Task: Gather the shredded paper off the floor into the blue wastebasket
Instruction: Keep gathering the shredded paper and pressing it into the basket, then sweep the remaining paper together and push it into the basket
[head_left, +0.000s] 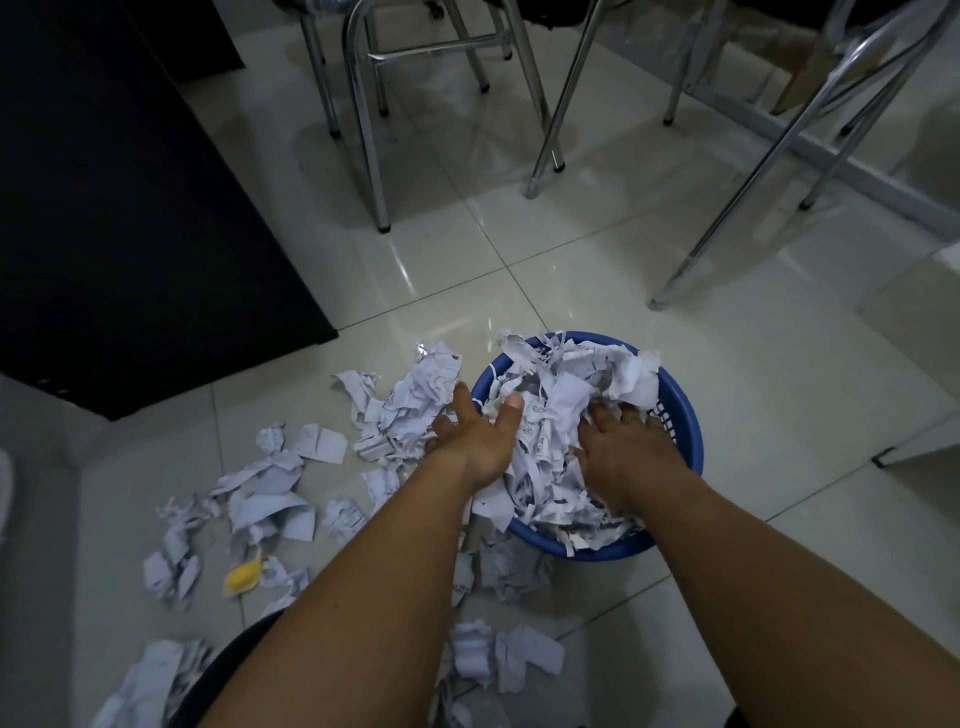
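Shredded paper (566, 395) overfills the blue wastebasket (691, 447); our right hand (626, 449) presses it, fingers spread, left hand (475, 439) straight-fingered at its rim; scraps (270, 478) cover floor (571, 270) leftward

One head-worn wide-angle view, forward and down, near the floor (571, 270)

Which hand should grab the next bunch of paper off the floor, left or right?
Probably left. The left hand is open beside the floor pile left of the blue wastebasket, where most loose paper lies. The right hand presses paper inside it.
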